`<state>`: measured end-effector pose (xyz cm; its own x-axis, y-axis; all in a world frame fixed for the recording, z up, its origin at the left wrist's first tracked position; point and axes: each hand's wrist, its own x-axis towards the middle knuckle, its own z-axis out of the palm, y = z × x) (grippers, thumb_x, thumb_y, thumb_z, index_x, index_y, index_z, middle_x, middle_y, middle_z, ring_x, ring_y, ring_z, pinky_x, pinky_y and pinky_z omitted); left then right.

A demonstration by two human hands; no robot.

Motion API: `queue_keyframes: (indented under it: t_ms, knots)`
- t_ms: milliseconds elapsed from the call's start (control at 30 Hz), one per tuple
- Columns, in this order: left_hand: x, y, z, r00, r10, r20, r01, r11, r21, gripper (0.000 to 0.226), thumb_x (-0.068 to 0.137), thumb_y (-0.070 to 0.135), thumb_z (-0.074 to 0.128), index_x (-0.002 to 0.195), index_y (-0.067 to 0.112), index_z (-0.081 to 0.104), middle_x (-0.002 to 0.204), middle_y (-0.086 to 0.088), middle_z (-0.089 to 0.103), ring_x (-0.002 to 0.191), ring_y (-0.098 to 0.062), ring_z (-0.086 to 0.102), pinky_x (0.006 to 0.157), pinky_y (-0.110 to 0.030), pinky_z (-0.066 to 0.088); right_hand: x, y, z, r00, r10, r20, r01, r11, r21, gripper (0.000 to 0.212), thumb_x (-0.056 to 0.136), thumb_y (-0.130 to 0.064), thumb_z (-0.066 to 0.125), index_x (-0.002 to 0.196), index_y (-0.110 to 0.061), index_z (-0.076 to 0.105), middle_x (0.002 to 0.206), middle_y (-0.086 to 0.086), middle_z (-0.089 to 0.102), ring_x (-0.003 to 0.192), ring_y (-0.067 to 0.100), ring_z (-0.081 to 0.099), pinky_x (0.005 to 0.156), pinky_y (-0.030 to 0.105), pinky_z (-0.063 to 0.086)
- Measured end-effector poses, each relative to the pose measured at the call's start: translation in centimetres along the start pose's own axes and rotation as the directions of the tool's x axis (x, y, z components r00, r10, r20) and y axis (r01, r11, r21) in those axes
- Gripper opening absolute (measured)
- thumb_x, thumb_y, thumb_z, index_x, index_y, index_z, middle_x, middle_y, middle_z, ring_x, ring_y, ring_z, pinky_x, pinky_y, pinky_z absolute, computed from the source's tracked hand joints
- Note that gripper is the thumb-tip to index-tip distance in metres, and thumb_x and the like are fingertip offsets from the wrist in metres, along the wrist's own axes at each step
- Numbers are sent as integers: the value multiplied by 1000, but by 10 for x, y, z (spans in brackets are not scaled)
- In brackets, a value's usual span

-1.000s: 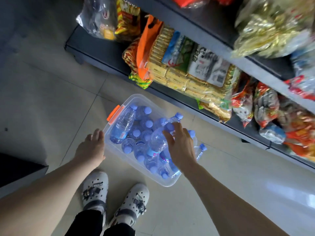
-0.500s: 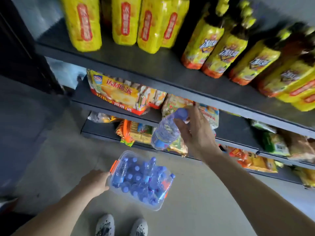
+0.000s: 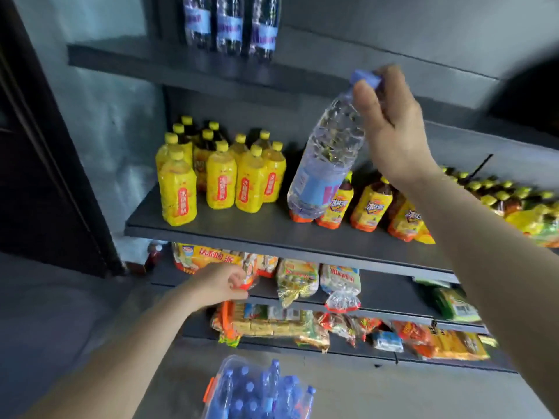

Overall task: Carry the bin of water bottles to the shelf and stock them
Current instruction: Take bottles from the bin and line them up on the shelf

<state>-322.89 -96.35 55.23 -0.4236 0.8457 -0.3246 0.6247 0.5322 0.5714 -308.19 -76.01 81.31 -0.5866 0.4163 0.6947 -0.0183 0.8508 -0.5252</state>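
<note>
Raised: right hand (image 3: 393, 128) fingers pinch water bottle (image 3: 325, 158) neck above shelf (image 3: 272, 234) edge gap.

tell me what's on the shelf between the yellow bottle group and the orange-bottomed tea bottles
In the head view that stretch of the shelf is bare between the yellow bottles and the tea bottles; the water bottle in the right hand hangs before it.

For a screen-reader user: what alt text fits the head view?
The right hand lifts a water bottle by its neck toward a shelf of yellow drinks; the left hand hangs empty above the bin of bottles.
</note>
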Motion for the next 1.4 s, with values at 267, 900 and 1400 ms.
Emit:
queue_keyframes:
  t_ms: [267, 900, 1400]
  knots:
    - [-26, 117, -127, 882, 252, -397, -344, 922, -180, 66, 73, 51, 80, 130, 36, 50, 109, 17, 64, 96, 1, 63, 85, -26, 53, 70, -39, -19, 996, 67, -63, -64, 997, 52, 27, 98, -43, 48, 79, -26, 40, 73, -13, 47, 65, 2, 42, 63, 21, 38]
    - [130, 240, -277, 722, 156, -674, -239, 971, -31, 55, 78, 57, 70, 124, 30, 58, 107, 13, 67, 98, -6, 63, 88, -31, 51, 291, 58, -10, 999, -32, -13, 33, 999, 15, 32, 96, -46, 48, 92, -15, 49, 79, -6, 54, 78, 18, 50, 70, 30, 40]
    - [292, 227, -347, 843, -35, -536, 99, 991, 90, 53, 92, 43, 60, 141, 26, 48, 140, -1, 56, 125, -22, 53, 105, -42, 43, 389, 172, 90, 990, 76, 118, -85, 993, 78, 32, 94, -48, 55, 97, -16, 52, 91, 0, 59, 87, 24, 55, 75, 29, 41]
